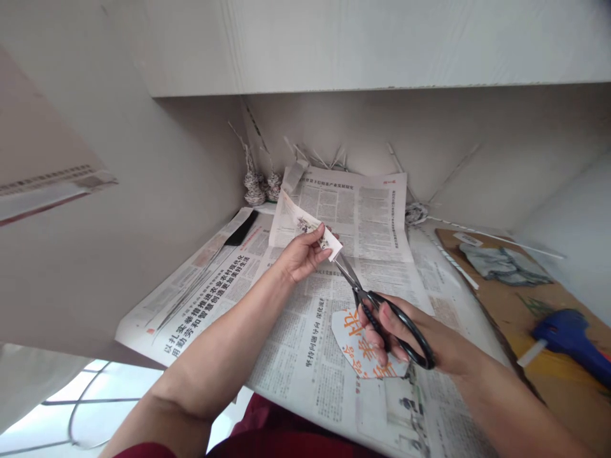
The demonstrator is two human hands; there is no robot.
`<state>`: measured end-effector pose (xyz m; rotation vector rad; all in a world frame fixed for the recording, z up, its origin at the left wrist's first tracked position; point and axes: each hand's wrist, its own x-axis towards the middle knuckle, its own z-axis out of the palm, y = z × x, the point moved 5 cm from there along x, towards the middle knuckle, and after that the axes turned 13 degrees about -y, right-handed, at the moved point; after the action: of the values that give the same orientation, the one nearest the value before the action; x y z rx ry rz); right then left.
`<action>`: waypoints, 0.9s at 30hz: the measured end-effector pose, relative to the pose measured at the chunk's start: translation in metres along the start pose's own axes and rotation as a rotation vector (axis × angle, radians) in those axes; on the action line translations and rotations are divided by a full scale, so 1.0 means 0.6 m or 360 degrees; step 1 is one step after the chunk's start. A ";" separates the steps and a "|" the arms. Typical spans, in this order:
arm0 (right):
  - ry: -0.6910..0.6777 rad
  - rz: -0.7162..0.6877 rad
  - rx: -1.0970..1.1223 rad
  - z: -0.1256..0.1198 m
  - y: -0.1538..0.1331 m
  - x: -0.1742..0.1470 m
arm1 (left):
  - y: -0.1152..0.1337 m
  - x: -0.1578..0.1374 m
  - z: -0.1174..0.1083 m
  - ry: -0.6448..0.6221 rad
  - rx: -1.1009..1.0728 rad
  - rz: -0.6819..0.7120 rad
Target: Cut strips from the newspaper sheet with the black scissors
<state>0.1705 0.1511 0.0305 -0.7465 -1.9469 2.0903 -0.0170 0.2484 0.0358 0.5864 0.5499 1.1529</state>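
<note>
Between the thumb and fingers of my left hand (308,253) is a folded strip of printed paper (298,213), its near end pointing toward the scissors. My right hand (389,327) grips black-handled scissors (360,296) by the loops. The blade tips meet or nearly meet the paper's near edge; whether they are cutting I cannot tell. Under my right hand lies a rounded white piece with orange characters (351,343), partly covered by the hand. Newspaper sheets (296,331) spread beneath both hands.
Right of the newspapers, a brown board (506,299) carries a blue glue gun (570,340) and a grey-green cloth (506,264). Woven paper pieces with upright sticks (255,181) stand in the back left corner. A black flat item (241,229) lies at left. A white ledge (382,51) overhangs the back.
</note>
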 end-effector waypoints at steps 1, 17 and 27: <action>0.0006 0.0006 0.0000 0.000 0.000 0.000 | 0.000 0.000 0.000 -0.0002 -0.0001 -0.0001; 0.0163 -0.0080 0.0272 -0.001 0.010 0.017 | -0.043 0.001 0.008 -0.0203 0.0165 -0.0141; 0.0314 -0.0257 0.0375 -0.003 0.001 0.029 | -0.057 -0.002 0.020 -0.0295 0.0230 -0.0111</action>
<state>0.1569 0.1607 0.0261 -0.6920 -1.5707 2.0186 0.0137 0.2356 0.0212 0.7842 0.4929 0.9868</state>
